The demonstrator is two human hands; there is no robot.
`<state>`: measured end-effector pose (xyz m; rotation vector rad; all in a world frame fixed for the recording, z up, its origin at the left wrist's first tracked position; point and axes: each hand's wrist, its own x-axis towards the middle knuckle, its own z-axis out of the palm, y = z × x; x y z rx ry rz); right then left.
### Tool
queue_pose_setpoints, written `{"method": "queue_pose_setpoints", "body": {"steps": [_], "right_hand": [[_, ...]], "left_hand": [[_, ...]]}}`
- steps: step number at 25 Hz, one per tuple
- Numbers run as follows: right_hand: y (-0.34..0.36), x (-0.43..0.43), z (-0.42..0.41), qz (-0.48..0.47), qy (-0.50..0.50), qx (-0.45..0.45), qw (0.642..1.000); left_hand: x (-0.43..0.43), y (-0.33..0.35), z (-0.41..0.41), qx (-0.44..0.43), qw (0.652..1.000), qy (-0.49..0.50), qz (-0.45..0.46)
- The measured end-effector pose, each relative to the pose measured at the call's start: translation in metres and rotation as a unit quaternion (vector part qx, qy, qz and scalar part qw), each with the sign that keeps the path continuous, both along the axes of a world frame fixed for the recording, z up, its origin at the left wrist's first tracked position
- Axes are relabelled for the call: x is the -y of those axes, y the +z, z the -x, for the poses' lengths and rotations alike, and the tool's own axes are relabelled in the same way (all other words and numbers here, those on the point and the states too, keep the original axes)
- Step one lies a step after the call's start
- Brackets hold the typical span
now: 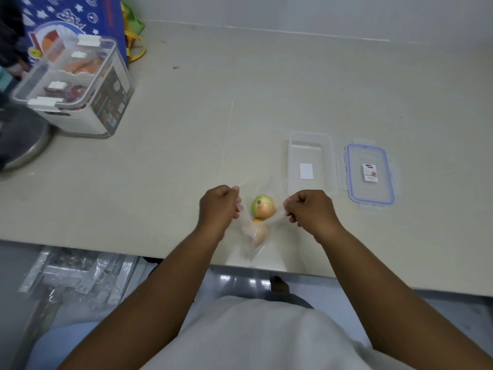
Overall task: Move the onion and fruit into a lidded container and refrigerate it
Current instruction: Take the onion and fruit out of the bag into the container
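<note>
A clear plastic bag (pixel 250 249) lies on the counter near its front edge. Inside it sit a yellow-green onion (pixel 262 206) and, just behind it toward me, a second pale round item (pixel 260 233) that I cannot tell apart as fruit or onion. My left hand (pixel 220 206) is closed on the bag's left edge. My right hand (pixel 309 208) is closed on its right edge, so the mouth is held apart. Just past my right hand stands an open clear rectangular container (pixel 310 141). Its blue-sealed lid (pixel 369 176) lies flat to its right.
A large white lidded storage bin (pixel 77 86) with packaged goods stands at the back left, in front of a blue printed bag (pixel 66 14). A round metal object (pixel 24 140) sits at the left edge. The counter (pixel 293 84) ends just under my forearms.
</note>
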<state>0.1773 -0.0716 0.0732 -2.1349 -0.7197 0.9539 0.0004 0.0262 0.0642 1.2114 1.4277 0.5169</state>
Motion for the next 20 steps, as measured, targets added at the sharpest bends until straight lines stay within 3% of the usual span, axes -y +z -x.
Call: {"method": "queue_pose_setpoints", "body": {"steps": [3, 6, 7, 8, 10, 12, 14, 17, 20], "right_hand": [[0.003, 0.007, -0.028, -0.001, -0.010, 0.034, 0.999], [0.007, 0.004, -0.038, 0.008, 0.024, 0.049, 0.998], [0.008, 0.002, -0.038, 0.010, 0.056, 0.093, 0.994], [0.009, 0.001, -0.035, -0.008, 0.096, 0.166, 0.981], [0.014, -0.003, -0.025, -0.114, 0.199, 0.318, 0.920], [0.015, -0.016, -0.016, -0.196, 0.323, 0.364, 0.851], [0.006, -0.037, -0.006, -0.134, 0.424, 0.348, 0.825], [-0.017, -0.064, 0.004, 0.045, 0.498, 0.343, 0.795], [-0.028, -0.076, 0.005, 0.085, 0.522, 0.318, 0.787]], "left_hand": [[-0.015, 0.004, 0.015, -0.032, 0.997, 0.053, -0.038], [-0.013, 0.007, 0.017, -0.048, 0.997, 0.014, -0.052], [-0.008, 0.006, 0.014, -0.056, 0.997, -0.006, -0.057], [-0.003, 0.005, 0.011, -0.061, 0.996, -0.022, -0.063], [0.006, 0.005, 0.003, -0.065, 0.994, -0.040, -0.077], [0.012, 0.006, -0.003, -0.068, 0.992, -0.042, -0.094], [0.016, 0.008, -0.006, -0.076, 0.990, -0.039, -0.111], [0.021, 0.012, -0.010, -0.075, 0.989, -0.037, -0.120], [0.024, 0.013, -0.012, -0.080, 0.989, -0.033, -0.120]]}}
